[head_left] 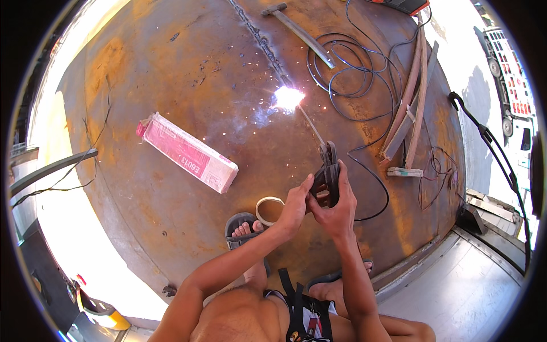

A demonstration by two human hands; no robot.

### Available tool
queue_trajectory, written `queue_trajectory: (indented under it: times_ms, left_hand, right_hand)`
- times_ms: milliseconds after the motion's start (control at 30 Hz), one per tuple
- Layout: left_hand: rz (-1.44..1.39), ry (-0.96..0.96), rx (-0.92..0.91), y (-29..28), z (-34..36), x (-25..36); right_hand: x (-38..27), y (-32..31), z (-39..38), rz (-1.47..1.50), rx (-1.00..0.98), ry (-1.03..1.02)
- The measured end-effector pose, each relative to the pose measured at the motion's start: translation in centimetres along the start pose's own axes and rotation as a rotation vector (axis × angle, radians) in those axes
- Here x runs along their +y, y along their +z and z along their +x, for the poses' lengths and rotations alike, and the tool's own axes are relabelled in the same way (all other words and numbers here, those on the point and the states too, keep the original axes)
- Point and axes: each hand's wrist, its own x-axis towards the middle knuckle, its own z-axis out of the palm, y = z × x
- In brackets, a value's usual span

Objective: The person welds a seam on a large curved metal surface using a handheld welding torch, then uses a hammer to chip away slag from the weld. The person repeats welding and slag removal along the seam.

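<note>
Both of my hands are wrapped round a dark electrode holder [327, 174] at lower centre, my left hand [296, 205] on its left side and my right hand [339, 208] on its right. A thin rod [311, 126] runs from its jaws to a bright white arc [289, 98], with sparks and bluish smoke around it, at the lower end of a dark welded seam [256, 37] on the rusty steel plate [119, 171]. A long pink-and-white box [185, 152] lies to the left, and a pale ring [258, 215] lies beside my left sandal.
A hammer [302, 37], coiled black cable [350, 88] and wooden strips [401, 131] lie ahead to the right. An orange-and-black machine [401, 5] is at the top. A black cable [484, 132] hangs at the right, near the plate's edge. A truck [507, 80] stands beyond.
</note>
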Motion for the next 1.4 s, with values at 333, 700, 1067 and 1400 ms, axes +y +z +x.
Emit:
queue_trajectory:
  times_ms: [333, 700, 1067, 1400]
  left_hand:
    - [0.024, 0.012, -0.018, -0.3, 0.1, -0.2]
    - [0.017, -0.008, 0.012, 0.1, -0.1, 0.1]
    - [0.038, 0.034, 0.044, 0.7, -0.5, 0.2]
    - [0.075, 0.075, -0.007, 1.9, -1.1, 0.7]
  right_hand:
    - [0.2, 0.0, 0.0, -0.020, 0.005, -0.028]
    - [0.0, 0.0, 0.1, -0.026, 0.010, -0.024]
    - [0.2, 0.1, -0.1, 0.011, 0.032, -0.062]
    - [0.3, -0.5, -0.5, 0.027, 0.069, -0.079]
